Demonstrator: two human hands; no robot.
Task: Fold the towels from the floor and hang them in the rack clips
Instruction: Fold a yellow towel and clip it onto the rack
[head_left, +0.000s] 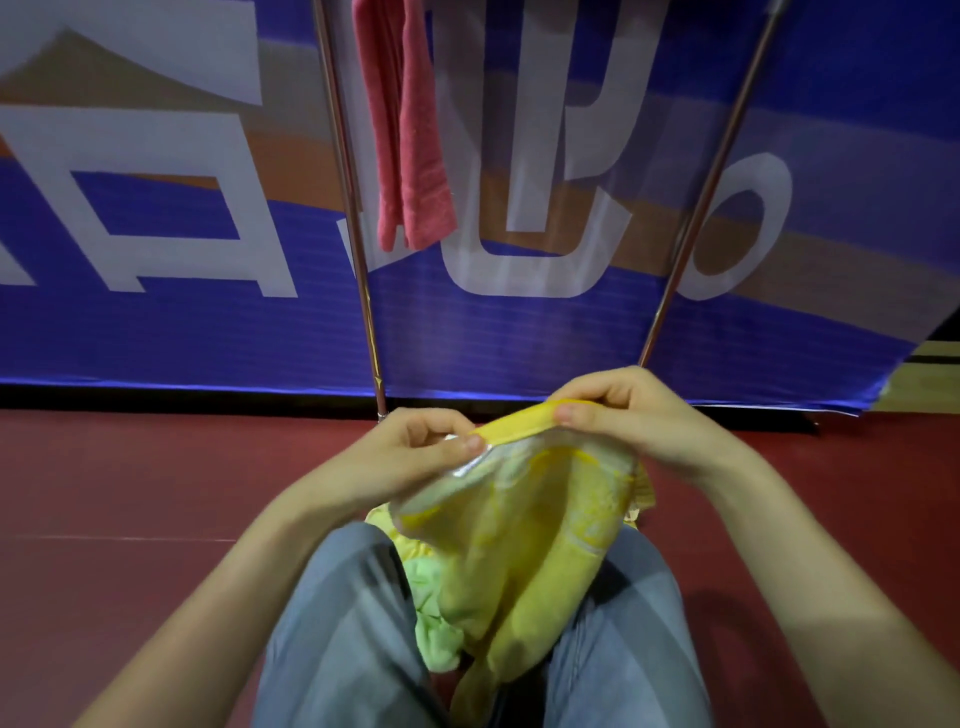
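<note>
Two hands are closed on the upper hem of one yellow towel (524, 545), which is held up in front of the body. The hem's left end is pinched by the left hand (410, 457), with the thumb laid over the edge and the fingers curled behind it. A pale shiny strip is noted just under that thumb; what it is cannot be told. The hem's right end is pinched by the right hand (639, 421), which is held slightly higher and farther forward than the left, with the thumb tip pressed on the yellow border. Between the two grips the hem is drawn nearly taut.

Below the grips the cloth hangs in loose folds and is draped down between the knees, which are clad in jeans (343, 623). A green towel (434, 618) is bunched under the yellow one, below the left grip, against the inner left thigh.

Beyond the grips, two slanted metal poles of the rack (363, 291) rise from the dark red floor (130, 478). A pink towel (410, 145) hangs folded just beside the left pole, well above both hands; its top is cut off by the frame edge. A blue banner (156, 338) with large white characters is seen behind the rack.
</note>
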